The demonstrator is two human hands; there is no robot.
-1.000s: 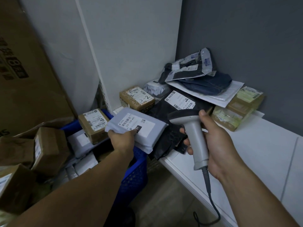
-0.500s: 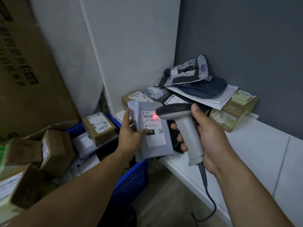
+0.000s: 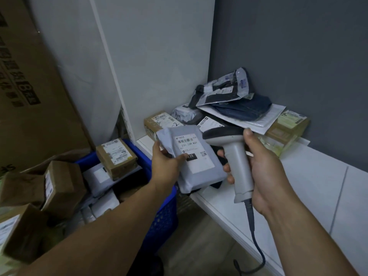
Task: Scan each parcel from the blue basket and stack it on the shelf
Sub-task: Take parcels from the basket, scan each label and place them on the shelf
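My left hand [image 3: 166, 166] grips a grey poly-bag parcel [image 3: 196, 168] by its left edge, label side up, over the front edge of the white shelf [image 3: 310, 182]. My right hand [image 3: 258, 168] holds a grey barcode scanner [image 3: 237, 156] by its handle, its dark head right beside the parcel's label. No red light shows on the label. The blue basket [image 3: 161, 216] stands at lower left with a brown box [image 3: 116, 158] and white bags on top. Stacked parcels [image 3: 235, 104] fill the shelf's back corner.
A small brown box [image 3: 157, 122] and greenish boxes [image 3: 286, 128] lie on the shelf. Several brown cartons [image 3: 59, 186] pile up at the far left under a big cardboard sheet [image 3: 25, 96]. The scanner's cable [image 3: 256, 248] hangs below the shelf edge. A white panel [image 3: 159, 56] walls the shelf's left side.
The parcel was turned label-up to the scanner and showed a red scan dot half a second ago; that dot is gone. Parcel and left hand have shifted slightly right, toward the shelf.
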